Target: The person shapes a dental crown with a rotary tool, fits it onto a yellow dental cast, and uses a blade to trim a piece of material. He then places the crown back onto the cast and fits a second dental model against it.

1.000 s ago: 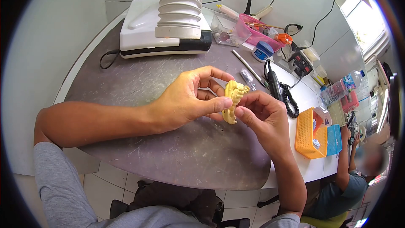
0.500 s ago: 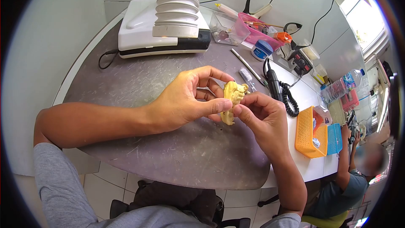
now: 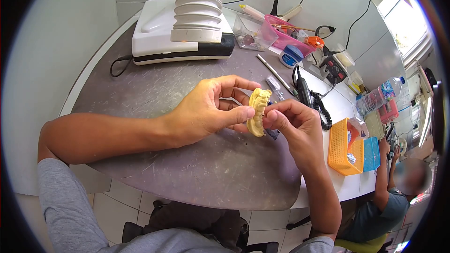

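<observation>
A yellow dental cast (image 3: 258, 112) with a row of teeth stands on edge over the grey table. My left hand (image 3: 206, 107) grips it from the left, thumb on the near face and fingers curled behind. Close against its tooth side, my right hand (image 3: 296, 124) has thumb and forefinger pinched together; what sits between those fingertips is hidden. Something dark blue (image 3: 272, 133) shows behind the cast and my right fingers. Beyond the hands lie a small bristle brush (image 3: 274, 87) and a pale pen-like stick (image 3: 273, 71).
At the back stands a white machine (image 3: 157, 30) under a ribbed hose (image 3: 198, 7). A black handpiece (image 3: 303, 91) with coiled cord, a blue-lidded jar (image 3: 291, 56), a pink basket (image 3: 281, 37) and an orange basket (image 3: 346, 154) line the right. Another person (image 3: 382, 211) sits far right.
The cast has turned so its tooth row shows more to the right. My right fingertips have drawn slightly right, and the dark blue thing behind has come into view.
</observation>
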{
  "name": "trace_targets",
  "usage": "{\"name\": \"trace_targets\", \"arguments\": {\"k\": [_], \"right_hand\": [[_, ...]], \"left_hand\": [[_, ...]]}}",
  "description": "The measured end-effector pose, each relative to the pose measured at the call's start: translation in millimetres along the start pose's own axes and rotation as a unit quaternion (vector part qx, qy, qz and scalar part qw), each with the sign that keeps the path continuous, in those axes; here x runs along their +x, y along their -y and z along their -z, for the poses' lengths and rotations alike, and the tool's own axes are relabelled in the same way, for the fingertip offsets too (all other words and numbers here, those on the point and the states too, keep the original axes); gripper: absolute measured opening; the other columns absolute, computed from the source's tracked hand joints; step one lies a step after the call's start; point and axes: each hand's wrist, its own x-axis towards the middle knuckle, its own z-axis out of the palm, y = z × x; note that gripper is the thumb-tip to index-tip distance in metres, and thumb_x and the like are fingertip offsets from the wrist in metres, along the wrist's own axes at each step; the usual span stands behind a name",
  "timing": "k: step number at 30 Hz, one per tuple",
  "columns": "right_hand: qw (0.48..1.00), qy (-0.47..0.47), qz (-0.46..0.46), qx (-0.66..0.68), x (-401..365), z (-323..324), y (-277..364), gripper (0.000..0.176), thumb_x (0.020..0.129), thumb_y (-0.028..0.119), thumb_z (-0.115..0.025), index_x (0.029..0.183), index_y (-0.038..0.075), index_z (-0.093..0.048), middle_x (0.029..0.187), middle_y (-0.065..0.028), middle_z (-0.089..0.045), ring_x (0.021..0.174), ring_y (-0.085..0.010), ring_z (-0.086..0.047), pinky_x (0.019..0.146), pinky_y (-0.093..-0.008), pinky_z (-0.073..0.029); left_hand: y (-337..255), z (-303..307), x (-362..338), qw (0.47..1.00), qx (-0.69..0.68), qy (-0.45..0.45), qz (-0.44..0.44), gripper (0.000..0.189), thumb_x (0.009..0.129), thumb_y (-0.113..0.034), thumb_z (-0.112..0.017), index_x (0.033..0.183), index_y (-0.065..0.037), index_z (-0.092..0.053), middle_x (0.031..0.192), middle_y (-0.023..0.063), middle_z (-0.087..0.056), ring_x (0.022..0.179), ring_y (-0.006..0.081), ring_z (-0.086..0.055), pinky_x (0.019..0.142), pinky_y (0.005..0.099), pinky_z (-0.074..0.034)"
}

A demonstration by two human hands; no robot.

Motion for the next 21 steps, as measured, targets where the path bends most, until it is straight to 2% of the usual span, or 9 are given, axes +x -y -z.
{"name": "trace_targets", "arguments": {"k": [7,10,12,14,16,17,18,20,21], "right_hand": [[0.998,0.013,0.002,-0.053,-0.4,-3.1,-1.4,0.019,0.089,0.013,-0.075,0.098,-0.002,-0.068,0.089,-0.0050,-0.071,0.081,-0.0089,-0.066,0.075,-0.0226,-0.052],[0.995,-0.051,0.073,-0.051,-1.2,-4.5,-1.5,0.021,0.086,0.014,-0.078,0.098,0.000,-0.068,0.088,-0.0050,-0.071,0.080,-0.0091,-0.066,0.074,-0.0227,-0.052],[0.979,-0.005,0.108,-0.173,-4.9,-5.7,1.0,0.025,0.082,0.015,-0.081,0.097,0.000,-0.067,0.087,-0.0060,-0.071,0.079,-0.0090,-0.067,0.073,-0.0232,-0.052],[0.973,0.009,0.114,-0.198,-7.3,-6.6,-3.2,0.025,0.080,0.012,-0.082,0.097,0.000,-0.068,0.085,-0.0066,-0.071,0.076,-0.0093,-0.067,0.070,-0.0235,-0.053],[0.986,0.017,0.076,-0.149,-9.5,-12.3,-6.0,0.023,0.081,0.010,-0.081,0.097,-0.001,-0.069,0.085,-0.0074,-0.072,0.074,-0.0106,-0.068,0.066,-0.0238,-0.054],[0.989,0.018,0.078,-0.126,-9.5,-14.8,-9.2,0.023,0.080,0.007,-0.081,0.098,-0.002,-0.069,0.085,-0.0074,-0.071,0.072,-0.0116,-0.068,0.064,-0.0238,-0.055],[0.990,0.023,0.068,-0.118,-9.4,-16.6,-11.7,0.023,0.080,0.007,-0.081,0.098,-0.002,-0.069,0.085,-0.0074,-0.071,0.072,-0.0116,-0.068,0.064,-0.0238,-0.055],[0.984,0.061,0.067,-0.154,-8.8,-17.6,-13.2,0.023,0.079,0.006,-0.081,0.097,-0.003,-0.069,0.085,-0.0072,-0.071,0.073,-0.0116,-0.069,0.066,-0.0238,-0.056],[0.980,0.080,0.044,-0.176,-9.2,-17.8,-11.5,0.025,0.079,0.003,-0.082,0.097,-0.003,-0.067,0.090,-0.0054,-0.068,0.074,-0.0080,-0.065,0.065,-0.0203,-0.052]], "left_hand": [[0.3,1.4,-1.2,1.000,-0.012,0.004,-0.013,0.054,0.095,-0.011,-0.065,0.142,-0.001,-0.040,0.121,0.0107,-0.055,0.113,0.0193,-0.060,0.095,0.0350,-0.057],[-3.2,-1.5,-4.6,0.999,-0.045,-0.015,-0.015,0.054,0.095,-0.009,-0.064,0.141,-0.002,-0.039,0.127,0.0119,-0.054,0.117,0.0188,-0.058,0.097,0.0353,-0.056],[-6.0,0.1,-8.9,0.999,-0.039,-0.019,-0.009,0.053,0.094,-0.008,-0.065,0.141,-0.002,-0.040,0.128,0.0120,-0.054,0.118,0.0183,-0.058,0.097,0.0345,-0.055],[-10.7,7.2,-15.1,0.999,-0.033,-0.024,0.007,0.053,0.093,-0.007,-0.065,0.140,-0.003,-0.040,0.129,0.0122,-0.054,0.118,0.0178,-0.058,0.097,0.0337,-0.055],[-19.1,15.2,-26.3,0.991,0.125,-0.024,0.048,0.055,0.091,-0.007,-0.068,0.139,-0.003,-0.040,0.126,0.0099,-0.056,0.117,0.0159,-0.058,0.095,0.0305,-0.055],[-20.8,19.2,-30.1,0.990,0.122,-0.028,0.059,0.055,0.091,-0.007,-0.068,0.139,-0.003,-0.040,0.126,0.0099,-0.056,0.117,0.0159,-0.058,0.095,0.0305,-0.055],[-21.5,23.1,-33.8,0.965,0.262,-0.020,0.005,0.056,0.086,-0.008,-0.072,0.135,-0.003,-0.045,0.124,0.0106,-0.057,0.112,0.0171,-0.059,0.090,0.0305,-0.055],[-21.5,28.7,-37.2,0.848,0.519,0.006,-0.106,0.057,0.077,-0.011,-0.081,0.126,-0.002,-0.054,0.120,0.0122,-0.060,0.103,0.0196,-0.062,0.081,0.0304,-0.054],[-18.7,26.1,-36.6,0.818,0.561,-0.008,-0.127,0.054,0.070,-0.012,-0.084,0.118,-0.003,-0.060,0.120,0.0141,-0.058,0.102,0.0248,-0.060,0.082,0.0340,-0.051]]}}
